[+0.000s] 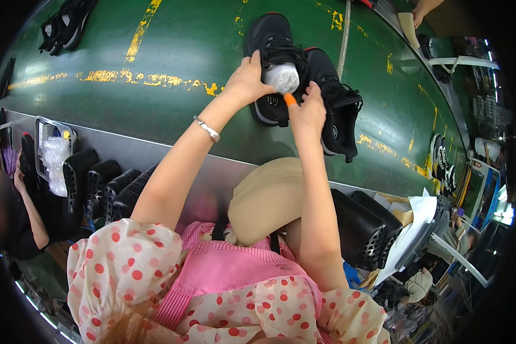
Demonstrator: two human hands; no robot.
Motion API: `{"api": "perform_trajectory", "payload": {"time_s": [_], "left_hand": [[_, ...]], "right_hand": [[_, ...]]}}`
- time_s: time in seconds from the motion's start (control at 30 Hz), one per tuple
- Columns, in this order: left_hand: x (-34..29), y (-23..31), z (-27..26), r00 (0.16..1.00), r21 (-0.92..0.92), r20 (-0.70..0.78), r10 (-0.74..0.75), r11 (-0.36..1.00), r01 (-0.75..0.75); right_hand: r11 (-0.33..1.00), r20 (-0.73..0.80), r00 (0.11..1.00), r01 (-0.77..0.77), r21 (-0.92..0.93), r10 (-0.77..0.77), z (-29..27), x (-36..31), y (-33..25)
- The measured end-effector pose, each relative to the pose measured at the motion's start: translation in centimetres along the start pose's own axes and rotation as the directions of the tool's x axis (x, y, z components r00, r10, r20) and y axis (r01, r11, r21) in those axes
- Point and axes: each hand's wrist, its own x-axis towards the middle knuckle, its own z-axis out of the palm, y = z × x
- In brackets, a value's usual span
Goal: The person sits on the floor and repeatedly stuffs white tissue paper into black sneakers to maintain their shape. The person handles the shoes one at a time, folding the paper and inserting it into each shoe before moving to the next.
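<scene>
Green conveyor belt (172,51) (yellow paint worn), black insole stacks (100,183), beige paper stack (266,198), far shoe pair (66,23).

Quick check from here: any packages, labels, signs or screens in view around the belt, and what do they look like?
Clear plastic bags: in a grey tray at the belt's left edge, crumpled, whitish.
Boards or screens: far right past the belt, flat upright panels, blue and white, too blurred to tell which.

1. A wide green conveyor belt (172,51) with worn yellow paint marks curves across the scene.
2. A grey metal ledge (155,152) runs along the belt's near edge.
3. Bright window light (501,209) glows at far right.
</scene>
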Motion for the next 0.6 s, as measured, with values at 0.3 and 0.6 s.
{"api": "perform_trajectory", "payload": {"time_s": [0.3,0.6], "left_hand": [[2.1,1.8,1.2,0.972,0.166,-0.024,-0.235,0.957,0.236],[2.7,0.6,3.9,0.959,0.195,-0.207,-0.194,0.952,0.235]], "right_hand": [[0.977,0.212,0.969,-0.084,-0.194,0.125,1.0,2.8,-1.1],[0.944,0.171,0.985,0.064,-0.324,-0.008,2.0,2.9,-0.8]]}}
